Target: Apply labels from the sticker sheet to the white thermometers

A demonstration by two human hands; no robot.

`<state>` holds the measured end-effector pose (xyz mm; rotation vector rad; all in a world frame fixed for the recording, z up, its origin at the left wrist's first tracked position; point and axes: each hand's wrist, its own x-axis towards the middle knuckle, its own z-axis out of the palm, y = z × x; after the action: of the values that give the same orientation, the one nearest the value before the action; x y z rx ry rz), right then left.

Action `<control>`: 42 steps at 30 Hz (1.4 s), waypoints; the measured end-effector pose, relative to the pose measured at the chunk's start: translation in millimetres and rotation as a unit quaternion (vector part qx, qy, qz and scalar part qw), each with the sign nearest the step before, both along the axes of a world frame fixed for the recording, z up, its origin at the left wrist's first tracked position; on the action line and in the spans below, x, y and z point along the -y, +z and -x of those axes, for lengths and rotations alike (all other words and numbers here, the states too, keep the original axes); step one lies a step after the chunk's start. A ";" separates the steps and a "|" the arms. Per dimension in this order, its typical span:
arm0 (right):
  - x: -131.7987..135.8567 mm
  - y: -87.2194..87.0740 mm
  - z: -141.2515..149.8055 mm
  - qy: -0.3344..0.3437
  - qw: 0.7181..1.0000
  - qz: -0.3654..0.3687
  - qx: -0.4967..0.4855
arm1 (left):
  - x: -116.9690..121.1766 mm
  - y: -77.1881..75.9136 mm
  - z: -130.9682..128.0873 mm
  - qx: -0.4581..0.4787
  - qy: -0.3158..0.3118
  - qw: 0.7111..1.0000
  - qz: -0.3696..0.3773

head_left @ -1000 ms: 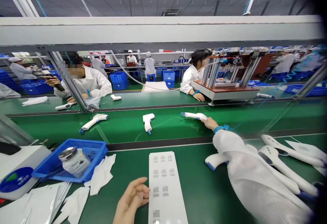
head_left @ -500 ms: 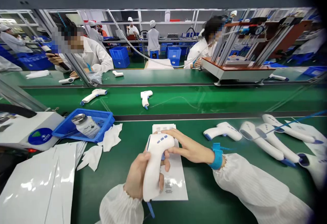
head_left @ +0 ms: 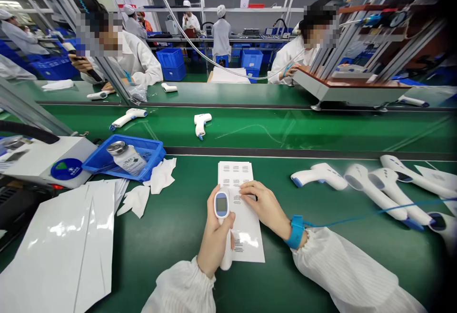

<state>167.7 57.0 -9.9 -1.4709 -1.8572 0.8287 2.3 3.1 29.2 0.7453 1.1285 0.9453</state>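
My left hand (head_left: 214,237) is wrapped round a white infrared thermometer (head_left: 222,204). The thermometer stands upright, its grey screen in a blue frame facing me. Under and behind it lies a white sheet of labels (head_left: 250,241) printed with small blocks of text. My right hand (head_left: 266,206), with a blue wrist strap (head_left: 296,232), is on the sheet's right side. Its thumb and forefinger come together at the printed labels, just right of the thermometer; whatever is between the fingertips is too small to make out.
Several thermometers (head_left: 319,176) lie at the right. To the left are a blue tray (head_left: 157,153) with a metal-capped bottle (head_left: 130,161), crumpled white paper (head_left: 162,176) and glossy white sheets (head_left: 60,251). Two thermometers lie on the green belt (head_left: 250,130). Co-workers sit beyond it.
My left hand has turned the thermometer so its screen faces me. My right hand has left the thermometer's head and come down to the label sheet. The view has shifted slightly.
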 end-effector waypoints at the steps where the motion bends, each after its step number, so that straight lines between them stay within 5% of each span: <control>1: 0.4 -0.5 1.0 -0.004 1.000 -0.001 -0.005 | -1.3 -1.7 -0.7 0.001 -0.004 1.000 -0.007; 9: -8.0 -2.2 12.3 -0.021 0.999 0.008 -0.037 | -0.4 -4.6 -0.4 -0.001 -0.037 0.999 -0.019; 13: -1.0 14.5 6.8 0.028 0.998 0.014 -0.048 | -0.3 -8.5 -2.1 -0.001 -0.018 1.000 -0.013; 15: 8.2 29.3 -0.7 0.077 0.991 0.066 -0.089 | -0.2 -10.0 -2.6 0.005 -0.015 1.000 -0.024; 19: 23.7 58.8 -9.0 0.205 0.933 0.229 -0.186 | 0.0 -10.6 -3.6 -0.006 -0.017 0.998 -0.061; 25: 17.7 71.2 13.4 0.069 0.992 0.008 -0.110 | 0.2 -7.7 -6.8 -0.031 -0.015 0.997 -0.072; 28: 10.2 69.9 22.2 0.058 0.989 0.024 -0.132 | 0.2 -7.7 -7.4 -0.037 -0.032 0.998 -0.039; 42: 4.4 68.3 26.7 0.024 0.988 0.035 -0.150 | -1.4 -9.8 -7.9 -0.087 -0.019 0.989 -0.122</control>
<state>141.0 52.6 58.4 -1.2654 -1.6569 1.0840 10.2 4.5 19.4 1.0611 1.1571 1.0112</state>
